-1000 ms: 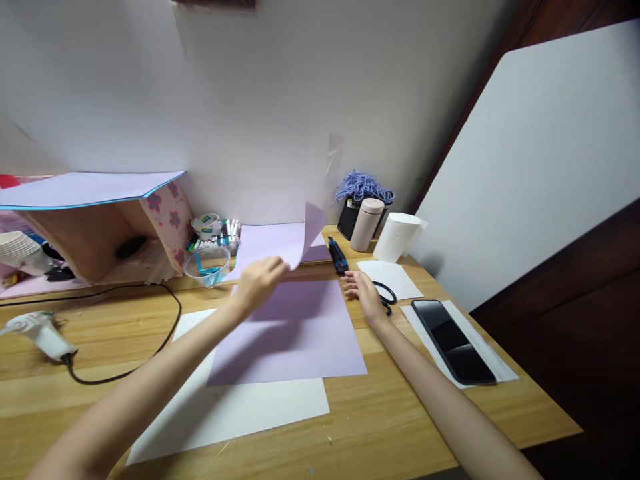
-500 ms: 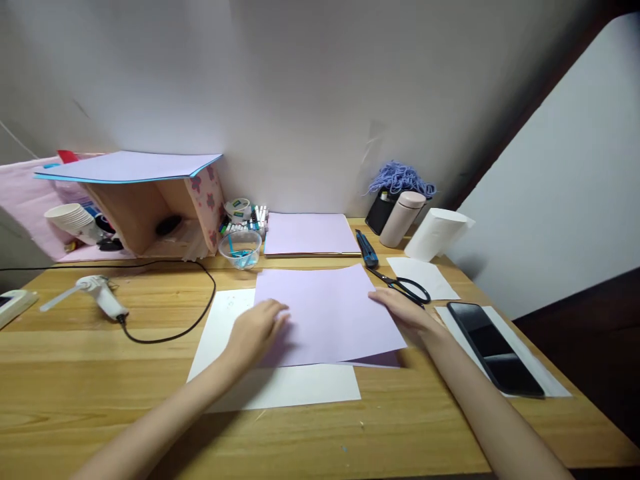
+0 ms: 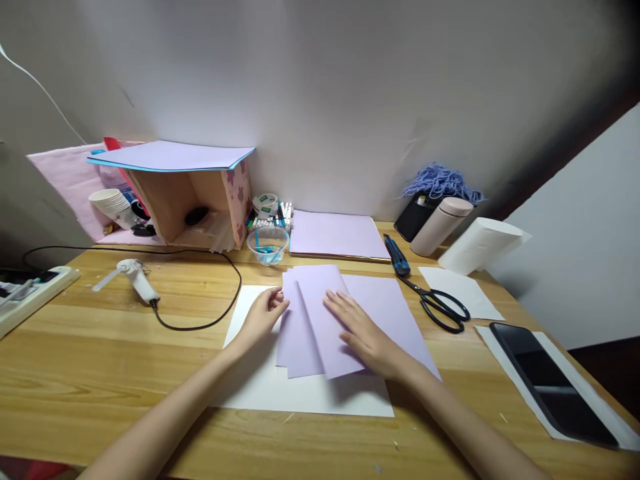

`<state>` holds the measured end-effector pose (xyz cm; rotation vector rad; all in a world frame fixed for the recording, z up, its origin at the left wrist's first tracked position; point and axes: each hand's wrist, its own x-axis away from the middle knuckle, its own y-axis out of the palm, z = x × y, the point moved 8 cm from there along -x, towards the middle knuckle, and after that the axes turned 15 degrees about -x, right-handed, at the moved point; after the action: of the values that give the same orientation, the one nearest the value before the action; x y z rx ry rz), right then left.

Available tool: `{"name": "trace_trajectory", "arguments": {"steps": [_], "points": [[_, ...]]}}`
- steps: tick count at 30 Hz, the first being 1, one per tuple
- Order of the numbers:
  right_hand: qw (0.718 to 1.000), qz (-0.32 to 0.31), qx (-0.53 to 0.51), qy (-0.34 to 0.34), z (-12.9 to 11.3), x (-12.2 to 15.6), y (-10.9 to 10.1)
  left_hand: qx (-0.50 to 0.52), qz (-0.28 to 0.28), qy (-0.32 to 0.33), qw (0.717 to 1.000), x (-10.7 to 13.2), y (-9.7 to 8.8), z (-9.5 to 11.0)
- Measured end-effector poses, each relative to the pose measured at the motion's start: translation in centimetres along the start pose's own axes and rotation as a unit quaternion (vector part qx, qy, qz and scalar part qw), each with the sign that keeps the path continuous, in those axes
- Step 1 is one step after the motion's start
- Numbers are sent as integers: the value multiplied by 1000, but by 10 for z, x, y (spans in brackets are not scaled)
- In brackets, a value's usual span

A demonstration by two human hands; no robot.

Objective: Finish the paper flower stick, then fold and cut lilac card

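Two or more sheets of light purple paper (image 3: 395,313) lie on a white sheet (image 3: 250,393) on the wooden table. The top purple sheet is bent over from the right, its folded part (image 3: 325,320) reaching toward the left and slightly raised along its edge. My right hand (image 3: 363,333) rests on this bent part with its fingers stretched and apart. At the left edge of the purple paper, my left hand (image 3: 263,313) has its fingers curled, thumb against the paper's margin. Black-handled scissors (image 3: 437,307) lie to the right of the paper.
A blue utility knife (image 3: 397,255) touches the scissors' tip. Behind stand a clear bowl (image 3: 269,247), a purple paper stack (image 3: 340,235), and an open box (image 3: 239,200). A corded glue gun (image 3: 140,281) lies left. A phone (image 3: 550,383), bottle (image 3: 440,227) and paper roll (image 3: 480,245) are right.
The top purple sheet, which lay nearly flat, is now bent over to the left. My right hand has moved from its right edge onto the bent part. The view has shifted left.
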<state>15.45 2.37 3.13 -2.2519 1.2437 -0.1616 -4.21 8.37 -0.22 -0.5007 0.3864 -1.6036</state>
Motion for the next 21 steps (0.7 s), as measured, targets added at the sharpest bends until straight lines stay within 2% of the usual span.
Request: {"name": "trace_trajectory", "arguments": {"steps": [3,6,9,14,18,21], "points": [[997,-10,78,0,-4,-15,26,-3,-14,31,999,9,4,7],[995,-16,100,-1,-6,-19,37,-29,-2,70,997,16,5,14],[995,-34,97,-6,-6,-16,41,-59,27,91,994,19,5,18],[995,-63,77,-18,-5,-11,44,-93,90,79,988,16,2,20],[995,-62,65,-29,-8,-9,46,-129,134,107,977,20,-1,33],[997,-36,58,-41,-9,-8,42,-141,134,134,972,23,3,38]]}}
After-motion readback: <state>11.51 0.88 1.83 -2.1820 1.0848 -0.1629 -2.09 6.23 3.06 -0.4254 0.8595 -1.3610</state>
